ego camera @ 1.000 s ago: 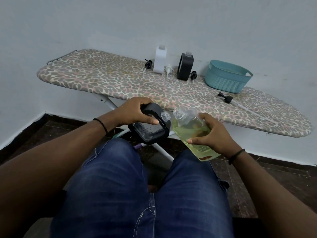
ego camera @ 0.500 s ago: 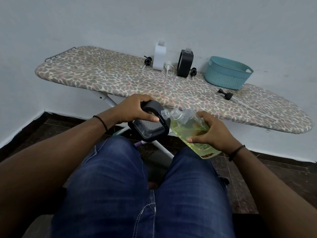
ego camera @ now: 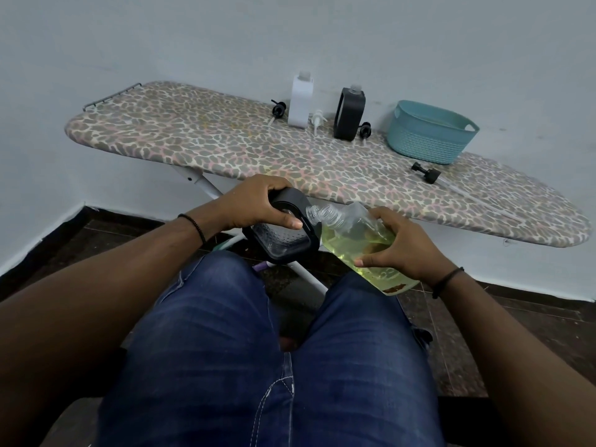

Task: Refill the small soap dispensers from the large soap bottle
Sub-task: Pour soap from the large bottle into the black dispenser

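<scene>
My left hand (ego camera: 258,203) grips a small black dispenser (ego camera: 283,233) with a clear front, held over my lap and tilted right. My right hand (ego camera: 400,243) holds the large clear soap bottle (ego camera: 358,240), which has yellow-green liquid in it and is tipped left. Its open neck touches the dispenser's clear neck. On the ironing board (ego camera: 225,140) by the wall stand a white dispenser (ego camera: 301,103) and another black dispenser (ego camera: 349,113), both without pumps.
Loose pump heads lie on the board: a black one (ego camera: 278,108), a white one (ego camera: 317,119), a black one (ego camera: 365,129) and a black one (ego camera: 426,172) near the teal basket (ego camera: 430,133). My jeans-clad knees fill the foreground. A white wall stands behind the board.
The two necks, a little apart a second ago, have come together. The large bottle has tipped further towards the black dispenser.
</scene>
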